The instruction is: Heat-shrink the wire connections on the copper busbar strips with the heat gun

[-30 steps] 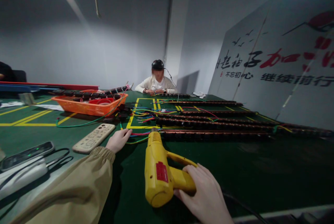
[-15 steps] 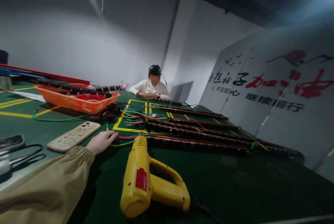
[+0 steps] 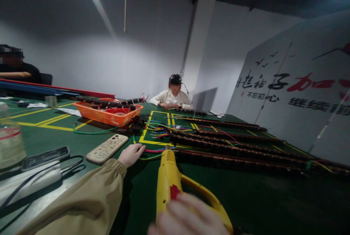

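My left hand (image 3: 132, 154) is closed on the ends of several coloured wires (image 3: 153, 151), left of a long dark bundled strip (image 3: 232, 160). Its fingertips press together beside the wires. A yellow heat gun (image 3: 168, 180) lies on the green table, its nozzle close to the wires. My right hand (image 3: 188, 216) is blurred by motion, over the rear body of the heat gun; its grip is not clear. A patterned phone case (image 3: 107, 149) lies just left of my left hand.
An orange basket (image 3: 109, 118) holds dark bundles. Several more dark strips (image 3: 213, 143) extend to the right. A bottle (image 3: 11, 140), a phone (image 3: 46, 157) and cables lie at left. Across the table sits a person (image 3: 175, 94); another person (image 3: 19, 69) is at far left.
My right hand has come into view over the heat gun. The view has swung left, bringing in the bottle and the second person. My left hand stays at the wires.
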Motion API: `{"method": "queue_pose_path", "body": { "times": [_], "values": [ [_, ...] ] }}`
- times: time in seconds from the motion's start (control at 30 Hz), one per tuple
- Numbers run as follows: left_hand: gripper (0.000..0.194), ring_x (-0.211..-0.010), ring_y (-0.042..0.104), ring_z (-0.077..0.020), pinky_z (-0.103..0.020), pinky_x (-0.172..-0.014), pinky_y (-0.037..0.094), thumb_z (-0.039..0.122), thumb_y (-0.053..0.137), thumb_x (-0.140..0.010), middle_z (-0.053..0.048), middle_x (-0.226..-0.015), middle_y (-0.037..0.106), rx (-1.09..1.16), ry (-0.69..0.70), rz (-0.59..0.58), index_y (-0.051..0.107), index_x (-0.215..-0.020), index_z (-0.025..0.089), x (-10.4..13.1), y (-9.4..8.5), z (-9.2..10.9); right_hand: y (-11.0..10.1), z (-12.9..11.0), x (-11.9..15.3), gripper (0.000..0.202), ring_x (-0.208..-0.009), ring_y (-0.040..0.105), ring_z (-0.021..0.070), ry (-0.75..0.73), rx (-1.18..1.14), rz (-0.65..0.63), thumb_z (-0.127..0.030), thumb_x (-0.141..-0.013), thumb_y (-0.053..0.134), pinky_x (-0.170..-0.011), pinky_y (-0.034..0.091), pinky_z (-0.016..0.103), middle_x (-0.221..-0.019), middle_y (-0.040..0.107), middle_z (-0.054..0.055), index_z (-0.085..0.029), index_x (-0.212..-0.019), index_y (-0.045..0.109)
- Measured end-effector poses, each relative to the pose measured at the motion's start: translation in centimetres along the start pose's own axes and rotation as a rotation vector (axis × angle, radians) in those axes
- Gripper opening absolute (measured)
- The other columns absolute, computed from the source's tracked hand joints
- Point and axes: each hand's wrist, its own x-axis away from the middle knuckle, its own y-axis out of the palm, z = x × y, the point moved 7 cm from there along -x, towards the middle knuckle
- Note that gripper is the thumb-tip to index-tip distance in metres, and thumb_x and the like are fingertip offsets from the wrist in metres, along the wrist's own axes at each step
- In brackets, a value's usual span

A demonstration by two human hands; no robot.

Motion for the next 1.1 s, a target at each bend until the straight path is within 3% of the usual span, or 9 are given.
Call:
{"method": "queue_pose_path", "body": {
  "times": [0.03,0.1,0.17,0.33,0.5,0.73,0.87,1.1],
  "values": [
    [0.036,-0.08,0.059,-0.0167,-0.023,-0.061,0.033,0.041,0.033,-0.092,-0.004,-0.083,0.065,0.001,-0.006,0.004,0.057,-0.074,0.02,0.0,0.0,0.0,-0.2,0.9,-1.0,0.026,-0.102,0.055,0.0144,-0.044,-0.003,-0.035,-0.027,-0.086,0.049,-0.094,0.043,0.033,-0.111,0.06,-0.001,-0.032,-0.109,0.058],
    [0.036,-0.082,0.06,-0.017,-0.023,-0.061,0.034,0.041,0.033,-0.092,-0.004,-0.085,0.066,0.001,-0.016,0.013,0.058,-0.076,0.021,0.0,-0.1,-0.1,-0.4,4.5,-2.6,0.039,-0.107,0.052,0.0173,0.11,0.086,-0.081,-0.013,-0.083,0.038,-0.095,0.041,0.036,-0.117,0.057,0.005,-0.022,-0.118,0.053],
    [0.036,-0.083,0.06,-0.0173,-0.022,-0.062,0.034,0.042,0.033,-0.092,-0.004,-0.087,0.066,0.005,-0.023,0.018,0.058,-0.078,0.021,0.0,-0.1,-0.1,0.7,7.4,-3.3,0.039,-0.103,0.056,0.0168,0.17,0.099,-0.238,-0.013,-0.08,0.043,-0.088,0.044,0.031,-0.115,0.058,0.006,-0.021,-0.117,0.052],
    [0.036,-0.087,0.06,-0.0184,-0.023,-0.062,0.035,0.042,0.031,-0.092,-0.004,-0.089,0.066,0.006,-0.054,0.026,0.059,-0.08,0.022,0.1,-0.3,0.0,4.0,10.5,-3.6,0.035,-0.081,0.063,0.0169,0.165,0.132,-0.385,-0.016,-0.076,0.05,-0.068,0.044,0.025,-0.094,0.065,0.004,-0.019,-0.111,0.053],
    [0.038,-0.096,0.06,-0.0207,-0.024,-0.067,0.039,0.044,0.029,-0.092,-0.005,-0.099,0.067,0.018,-0.088,0.063,0.062,-0.088,0.024,-0.3,0.0,-0.5,6.5,10.0,-4.8,0.041,-0.078,0.063,0.0218,0.114,0.23,-0.446,-0.018,-0.076,0.05,-0.063,0.041,0.028,-0.09,0.066,0.01,-0.013,-0.116,0.048],
    [0.043,-0.09,0.062,-0.0208,-0.025,-0.072,0.042,0.048,0.028,-0.09,-0.006,-0.094,0.068,0.105,-0.153,0.12,0.063,-0.085,0.022,-2.1,0.6,-1.5,9.1,7.2,-8.1,0.03,-0.075,0.059,0.0153,-0.039,0.34,-0.489,-0.034,-0.078,0.057,-0.071,0.044,0.031,-0.085,0.062,0.003,-0.014,-0.101,0.054],
    [0.043,-0.094,0.062,-0.022,-0.026,-0.071,0.042,0.047,0.029,-0.09,-0.007,-0.099,0.068,0.119,-0.206,0.142,0.064,-0.088,0.022,-2.5,0.8,-1.7,9.5,6.8,-9.2,0.029,-0.074,0.059,0.0157,-0.092,0.388,-0.483,-0.035,-0.078,0.057,-0.077,0.043,0.034,-0.082,0.063,0.003,-0.014,-0.097,0.055],
    [0.041,-0.09,0.062,-0.0205,-0.025,-0.071,0.042,0.045,0.029,-0.09,-0.007,-0.092,0.069,0.106,-0.155,0.156,0.061,-0.08,0.021,-2.5,0.8,-1.5,9.0,6.7,-8.8,0.024,-0.076,0.063,0.0195,-0.124,0.41,-0.474,-0.03,-0.074,0.057,-0.078,0.038,0.033,-0.08,0.067,0.006,-0.015,-0.093,0.055]
  ]
}}
